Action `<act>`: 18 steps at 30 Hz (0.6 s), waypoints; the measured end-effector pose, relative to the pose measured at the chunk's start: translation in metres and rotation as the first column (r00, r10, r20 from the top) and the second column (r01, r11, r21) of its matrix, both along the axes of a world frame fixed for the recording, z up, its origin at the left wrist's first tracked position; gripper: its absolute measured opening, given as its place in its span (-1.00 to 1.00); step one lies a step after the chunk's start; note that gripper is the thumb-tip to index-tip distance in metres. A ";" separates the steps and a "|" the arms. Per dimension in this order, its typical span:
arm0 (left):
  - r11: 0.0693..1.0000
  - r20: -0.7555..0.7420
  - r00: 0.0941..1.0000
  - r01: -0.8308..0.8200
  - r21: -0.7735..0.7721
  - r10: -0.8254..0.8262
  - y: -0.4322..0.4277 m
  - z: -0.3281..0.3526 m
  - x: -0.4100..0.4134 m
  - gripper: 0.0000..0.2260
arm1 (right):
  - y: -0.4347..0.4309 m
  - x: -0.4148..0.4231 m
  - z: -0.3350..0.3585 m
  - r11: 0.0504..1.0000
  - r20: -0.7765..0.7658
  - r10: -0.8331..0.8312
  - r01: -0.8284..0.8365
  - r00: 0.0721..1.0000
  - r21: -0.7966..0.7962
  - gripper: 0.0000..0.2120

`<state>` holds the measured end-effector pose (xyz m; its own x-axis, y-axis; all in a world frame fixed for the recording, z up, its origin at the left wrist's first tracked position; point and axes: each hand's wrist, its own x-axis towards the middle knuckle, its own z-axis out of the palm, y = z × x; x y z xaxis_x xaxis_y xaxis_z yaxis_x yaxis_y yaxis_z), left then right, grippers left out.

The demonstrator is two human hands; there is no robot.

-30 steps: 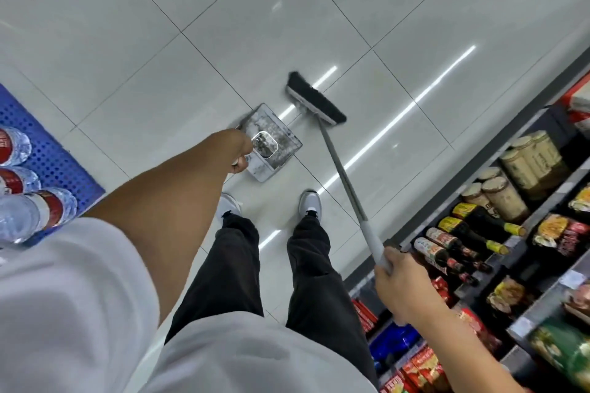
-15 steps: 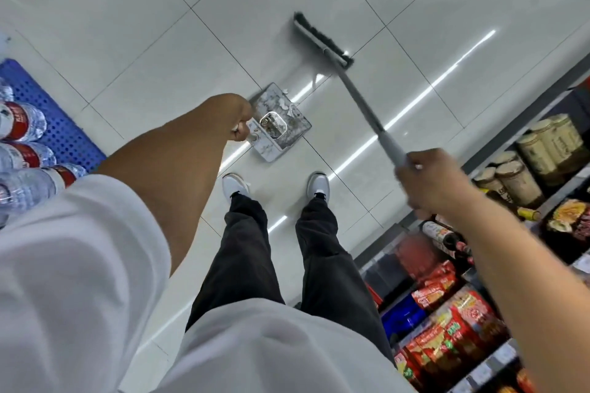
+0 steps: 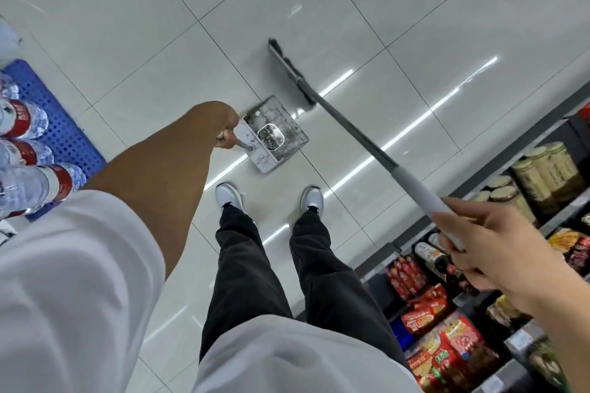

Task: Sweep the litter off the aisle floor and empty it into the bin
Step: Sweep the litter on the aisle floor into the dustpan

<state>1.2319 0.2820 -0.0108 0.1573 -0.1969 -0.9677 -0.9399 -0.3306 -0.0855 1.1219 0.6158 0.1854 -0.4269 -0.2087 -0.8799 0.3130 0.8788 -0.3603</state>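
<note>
A grey dustpan (image 3: 275, 134) rests on the white tiled floor just ahead of my two white shoes. My left hand (image 3: 227, 134) is closed around its short handle. Inside the pan lie grey dust and a small clear plastic piece (image 3: 270, 137). My right hand (image 3: 479, 233) grips the pale upper end of a long broom handle (image 3: 383, 159). The black broom head (image 3: 289, 70) sits on the floor just beyond the pan's far corner. No bin is in view.
Shop shelves (image 3: 498, 281) run along the right with jars, dark bottles and red snack bags. At the left, shrink-wrapped water bottles (image 3: 28, 150) stand on a blue perforated pallet (image 3: 60, 130). Open glossy tiles stretch ahead.
The broom head swung out to the far side of the pan, and my right hand rose with the handle. The dustpan and my left hand stayed put.
</note>
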 end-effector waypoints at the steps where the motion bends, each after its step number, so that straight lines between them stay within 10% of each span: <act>1: 1.000 0.011 1.000 0.012 -0.001 -0.012 -0.001 -0.003 0.002 -0.74 | -0.008 -0.006 -0.015 0.995 -0.090 0.097 -0.096 0.991 0.015 -0.78; 6: 0.999 0.100 0.994 0.039 -0.022 -0.037 0.004 -0.022 0.022 -0.80 | -0.070 -0.040 -0.081 0.909 -0.309 0.412 -0.360 0.857 0.212 -0.83; 18: 0.998 -0.006 0.998 -0.057 -0.031 0.057 0.013 -0.019 0.055 -0.80 | 0.028 0.079 -0.065 0.829 -0.076 0.541 -0.517 0.837 0.213 -0.86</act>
<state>1.2867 0.2949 -0.0297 0.1639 -0.2178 -0.9621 -0.9199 -0.3860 -0.0693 1.2012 0.6433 0.1205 -0.4066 -0.2820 -0.8690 -0.2563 0.9482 -0.1878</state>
